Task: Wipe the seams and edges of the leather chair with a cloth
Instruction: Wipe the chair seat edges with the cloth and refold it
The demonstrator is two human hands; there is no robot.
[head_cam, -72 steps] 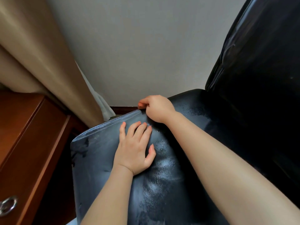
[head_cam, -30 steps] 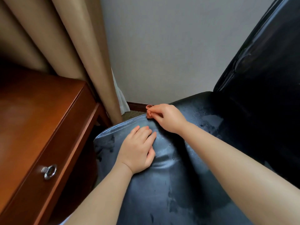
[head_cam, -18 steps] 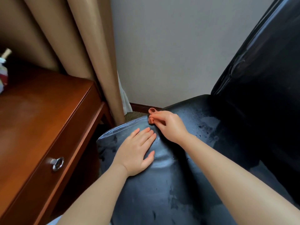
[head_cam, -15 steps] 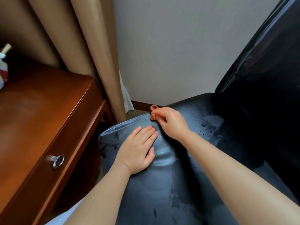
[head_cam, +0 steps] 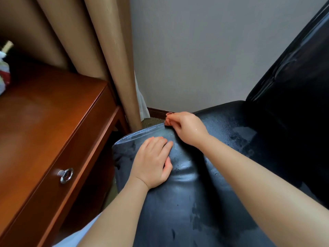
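While left hand [head_cam: 153,163] presses seat [head_cam: 187,202], right fingers [head_cam: 168,122] pinch its edge.

Reddish-brown polished wooden surface [head_cam: 44,111] fills the left side, with a drawer front below its edge bearing a round silver metal ring pull [head_cam: 66,175]. Tan fabric curtain [head_cam: 99,50] hangs in folds behind it, down to the floor. Thin white sheer curtain [head_cam: 141,102] peeks out just beside the tan one. Plain pale grey wall [head_cam: 204,50] behind, dark brown wooden baseboard [head_cam: 156,112] along its foot. Partly cut-off white-and-red object [head_cam: 4,73] at far left edge on the wood, unclear what.
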